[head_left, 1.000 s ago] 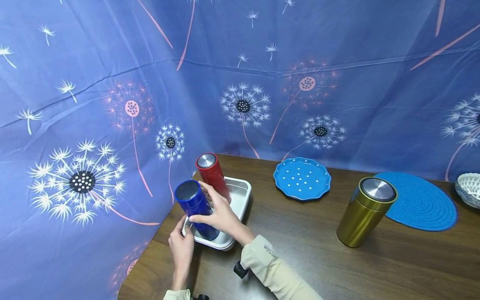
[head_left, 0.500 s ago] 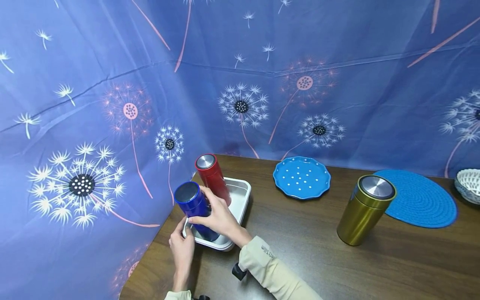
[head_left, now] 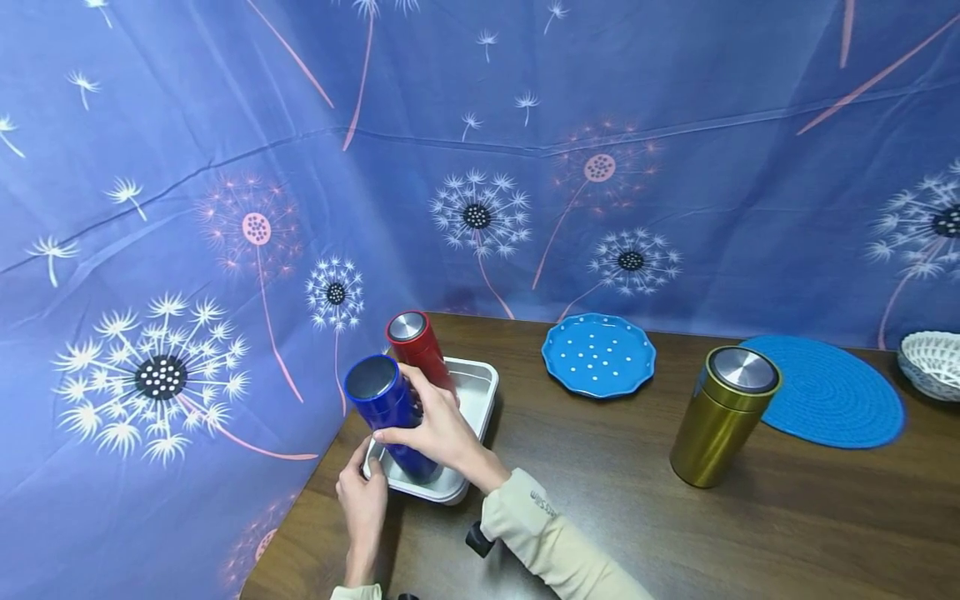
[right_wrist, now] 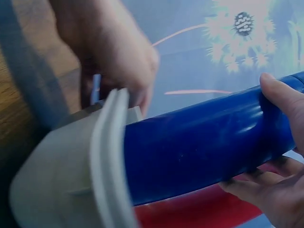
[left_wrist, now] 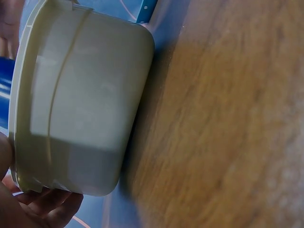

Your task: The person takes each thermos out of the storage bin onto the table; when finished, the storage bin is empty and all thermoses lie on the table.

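Working at a brown wood-grain table (head_left: 600, 508) before blue dandelion-print cloth (head_left: 420, 125). Pinching the near-left rim of a white rectangular tray (head_left: 474, 393) with the left hand (head_left: 363, 496); curling the right hand (head_left: 441, 429) round a glossy blue cylindrical bottle (head_left: 388, 412) from the tray's right side. Having that bottle inside the tray's near end, long axis roughly upright; not showing whether touching the bottom. Seeing a red metallic bottle (head_left: 428, 352) just behind, toward the tray's far-left side, limiting room there; finding wider room rightward. Seeing, well right of the tray, a gold cylindrical bottle (head_left: 718, 429), then, farther back, a blue scalloped dotted plate (head_left: 598, 356) and a blue woven mat (head_left: 832, 392).
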Demonstrator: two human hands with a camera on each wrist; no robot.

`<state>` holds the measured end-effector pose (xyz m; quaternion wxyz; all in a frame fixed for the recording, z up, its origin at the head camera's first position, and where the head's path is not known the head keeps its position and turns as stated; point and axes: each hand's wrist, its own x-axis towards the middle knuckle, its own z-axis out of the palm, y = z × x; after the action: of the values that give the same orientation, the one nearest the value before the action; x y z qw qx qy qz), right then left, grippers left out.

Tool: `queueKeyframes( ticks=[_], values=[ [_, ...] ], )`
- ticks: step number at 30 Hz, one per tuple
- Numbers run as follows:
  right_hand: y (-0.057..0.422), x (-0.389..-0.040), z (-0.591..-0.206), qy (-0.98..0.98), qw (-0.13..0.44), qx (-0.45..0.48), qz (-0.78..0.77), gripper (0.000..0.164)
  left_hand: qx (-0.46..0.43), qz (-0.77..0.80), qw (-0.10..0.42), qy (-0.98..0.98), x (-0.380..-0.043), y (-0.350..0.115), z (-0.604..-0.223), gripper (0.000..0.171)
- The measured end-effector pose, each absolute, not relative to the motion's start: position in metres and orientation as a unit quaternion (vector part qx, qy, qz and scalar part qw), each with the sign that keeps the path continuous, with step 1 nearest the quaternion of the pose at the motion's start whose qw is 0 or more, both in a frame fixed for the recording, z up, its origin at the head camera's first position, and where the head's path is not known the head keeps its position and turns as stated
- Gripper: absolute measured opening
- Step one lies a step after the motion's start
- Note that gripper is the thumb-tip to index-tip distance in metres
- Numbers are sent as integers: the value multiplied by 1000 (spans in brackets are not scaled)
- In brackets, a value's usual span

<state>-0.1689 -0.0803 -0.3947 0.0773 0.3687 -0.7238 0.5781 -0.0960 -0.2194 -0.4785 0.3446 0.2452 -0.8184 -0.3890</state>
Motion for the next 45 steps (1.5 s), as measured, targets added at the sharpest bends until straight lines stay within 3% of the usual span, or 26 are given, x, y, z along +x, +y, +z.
queueKeyframes(
  ticks=[25,45],
  values=[
    [-32,-145,-342,-720,76,340,601,84,245,-395,338,-818,-91,-218,-477,37],
    [17,-140,-334,-720,140,301,609,82,247,-406,339,-812,-92,-218,-473,38]
  ],
)
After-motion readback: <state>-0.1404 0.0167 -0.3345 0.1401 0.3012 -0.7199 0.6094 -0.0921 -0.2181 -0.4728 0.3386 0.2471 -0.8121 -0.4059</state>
